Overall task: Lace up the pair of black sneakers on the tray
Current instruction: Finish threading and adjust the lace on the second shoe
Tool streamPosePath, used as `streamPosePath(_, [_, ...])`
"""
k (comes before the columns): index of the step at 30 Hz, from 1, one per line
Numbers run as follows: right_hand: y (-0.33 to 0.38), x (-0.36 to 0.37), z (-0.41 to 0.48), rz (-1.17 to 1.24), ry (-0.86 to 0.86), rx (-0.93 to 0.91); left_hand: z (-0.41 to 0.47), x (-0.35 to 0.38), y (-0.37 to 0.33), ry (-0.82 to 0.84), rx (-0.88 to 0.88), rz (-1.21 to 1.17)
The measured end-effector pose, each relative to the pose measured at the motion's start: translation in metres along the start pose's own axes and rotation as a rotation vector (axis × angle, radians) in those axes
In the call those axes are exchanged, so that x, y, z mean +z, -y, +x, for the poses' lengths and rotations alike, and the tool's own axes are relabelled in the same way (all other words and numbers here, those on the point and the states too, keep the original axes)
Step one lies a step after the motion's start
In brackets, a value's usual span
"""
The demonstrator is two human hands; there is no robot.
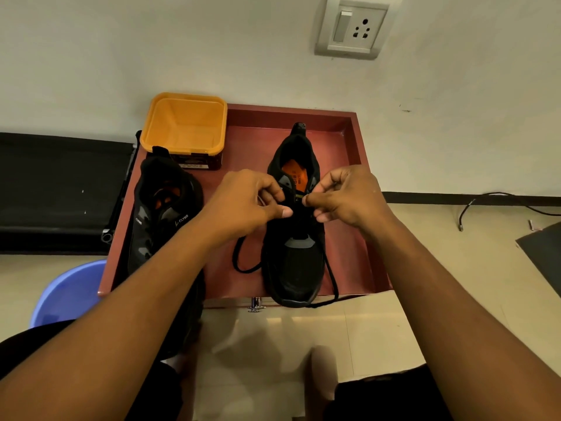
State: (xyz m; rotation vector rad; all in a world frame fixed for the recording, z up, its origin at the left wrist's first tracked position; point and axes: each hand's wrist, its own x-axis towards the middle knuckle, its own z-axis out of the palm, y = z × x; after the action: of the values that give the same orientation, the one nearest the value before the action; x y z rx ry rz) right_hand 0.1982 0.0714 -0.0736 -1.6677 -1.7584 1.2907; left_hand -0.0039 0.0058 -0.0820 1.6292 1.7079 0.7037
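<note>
Both hands are on the one sneaker (293, 262) sitting right of the middle of the tray (352, 126), heel toward the wall and toe poking over the near edge. It's all black with a grey patch above the toe and an orange insole showing inside. My left hand (246, 205) and right hand (349, 196) are both curled in tight over the eyelets, each pinching the lace (239, 264) between thumb and fingertips. One loose end loops out on the tray floor left of the shoe, and the other runs down the right side and round the toe.

The other sneaker (165, 208) lies tilted along the tray's left side, same black with an orange insole and white lettering on the side.

The tray is a reddish-brown box with low walls and a shiny knob (256, 304) on the near edge. It stands on beige floor tiles against a pale wall. A yellow tub (185, 123) sits in its far left corner. There's a blue basin (68, 294) on the floor to the left, something black and flat (60, 183) behind that, a switch and socket plate (353, 27) up on the wall, and a thin cable (501, 200) along the skirting on the right.

Black lace on black shoe, so I can't tell which eyelets are threaded. My left forearm covers the front half of the other sneaker.
</note>
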Motion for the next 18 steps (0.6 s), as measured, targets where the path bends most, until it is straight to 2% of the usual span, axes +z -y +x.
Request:
streamPosePath(2, [-0.001, 0.001, -0.001, 0.007, 0.001, -0.005, 0.0, 0.001, -0.003, -0.004, 0.016, -0.028])
streamPosePath(4, [-0.001, 0.0, -0.001, 0.031, 0.001, 0.001, 0.002, -0.007, 0.002, 0.009, 0.013, 0.075])
streamPosePath(7, [-0.001, -0.001, 0.0, 0.052, 0.005, 0.023, 0.005, -0.026, 0.017, 0.079, -0.079, 0.193])
streamPosePath(10, [-0.002, 0.0, 0.001, 0.071, 0.014, 0.036, 0.001, -0.024, 0.016, 0.173, -0.102, 0.134])
streamPosePath(14, [-0.003, 0.002, 0.002, 0.065, 0.003, 0.027, -0.003, -0.005, 0.0, 0.11, -0.049, -0.09])
streamPosePath(18, [-0.006, 0.001, 0.002, 0.09, 0.001, 0.03, 0.002, -0.02, 0.011, 0.077, -0.065, 0.12])
